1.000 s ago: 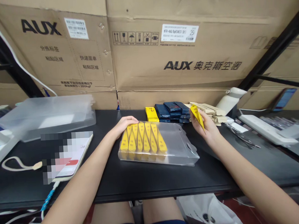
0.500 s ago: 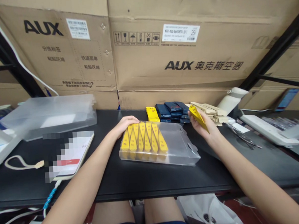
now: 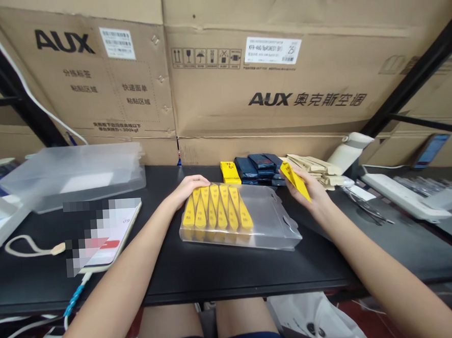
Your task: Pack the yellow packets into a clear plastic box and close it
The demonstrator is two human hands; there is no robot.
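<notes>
A clear plastic box [image 3: 266, 210] lies on the black desk, its open flap end toward the right. Inside its left part stands a row of several yellow packets [image 3: 221, 210], set alternately wide and narrow end up. My left hand [image 3: 189, 188] grips the box at its back left corner, fingers curled over the rear edge. To the right of the box, raised above the desk, my right hand [image 3: 314, 190] pinches one yellow wedge-shaped packet [image 3: 296, 182]. My right fingertips are partly hidden behind that packet.
Behind the box sit a yellow pack [image 3: 230, 173], dark blue packets [image 3: 262, 167] and beige packets [image 3: 313, 164]. A white bottle [image 3: 350, 151] leans at right near a power strip [image 3: 406, 196]. Left are a phone [image 3: 107, 237] and another clear plastic box [image 3: 73, 173]. Cartons [image 3: 214, 103] stand behind.
My right hand has moved slightly left toward the box and turned the yellow packet a little. My left hand and the box stay in place.
</notes>
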